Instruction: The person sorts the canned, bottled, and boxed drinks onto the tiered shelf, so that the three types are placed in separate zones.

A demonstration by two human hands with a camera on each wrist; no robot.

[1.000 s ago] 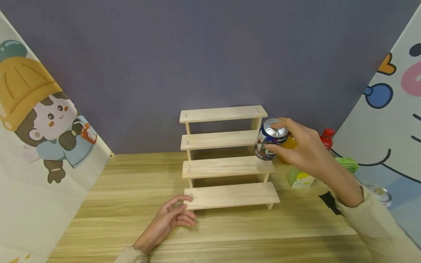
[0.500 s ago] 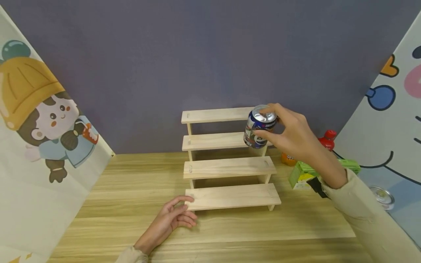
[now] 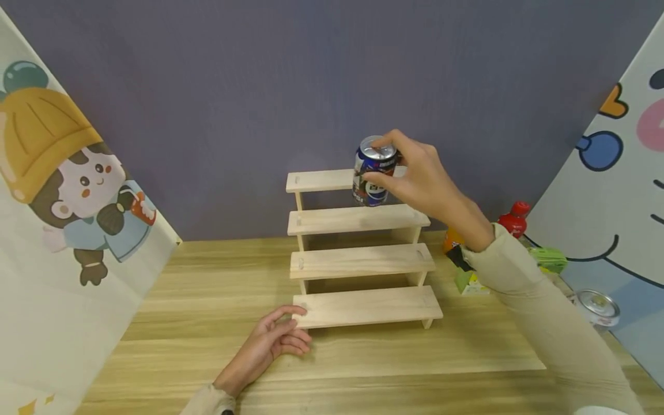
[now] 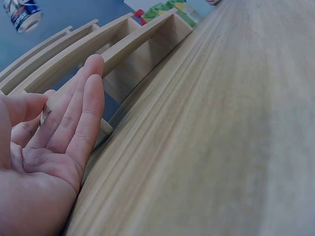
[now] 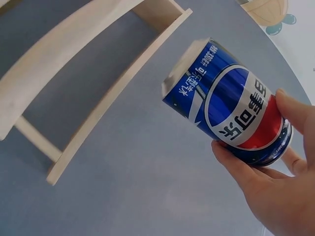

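On the table (image 3: 207,282) stands a rack (image 3: 358,259). My right grip (image 3: 421,180) pinches a can (image 3: 369,195) above it; my left grip (image 3: 268,340) pinches the lowest shelf (image 3: 368,306).

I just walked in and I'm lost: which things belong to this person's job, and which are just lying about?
Seemingly part of it:
blue can, in the right hand
wooden shelf, pinched at a corner by the left hand

Lying about, perhaps for later:
red bottle
orange thing, mostly hidden
green carton, partly hidden
silver-topped can

Prob. staged, booth-like area w/ cartoon panels (image 3: 57,300), grey backdrop (image 3: 249,92) & wood-grain tabletop (image 3: 197,294).
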